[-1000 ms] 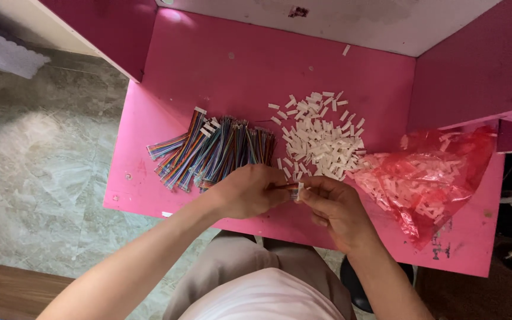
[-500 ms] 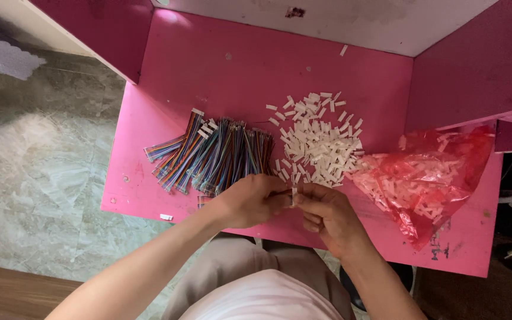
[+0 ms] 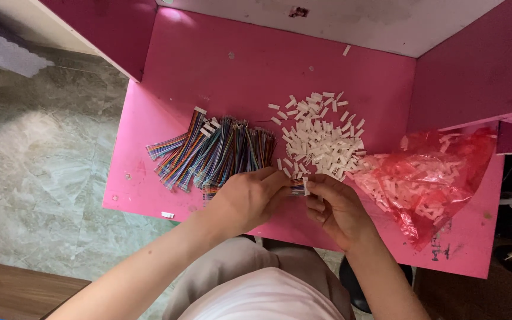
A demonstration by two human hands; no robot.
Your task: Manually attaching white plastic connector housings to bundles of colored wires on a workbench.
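red bag (image 3: 445,172): white connectors (image 3: 422,186); hands (image 3: 250,198) | (image 3: 339,210): wire piece (image 3: 298,186)

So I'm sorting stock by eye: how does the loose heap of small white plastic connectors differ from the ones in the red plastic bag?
The loose heap of small white plastic connectors lies bare on the pink table, left of the red plastic bag; the bagged connectors sit inside crumpled film and look tinted pink. Both seem the same small white pieces.

On the table (image 3: 208,71) I see the wire bundle (image 3: 211,151) lying left, the loose pile of connectors (image 3: 321,139) just right of it, and the bag (image 3: 428,178) farther right. My hands meet near, before the pile.
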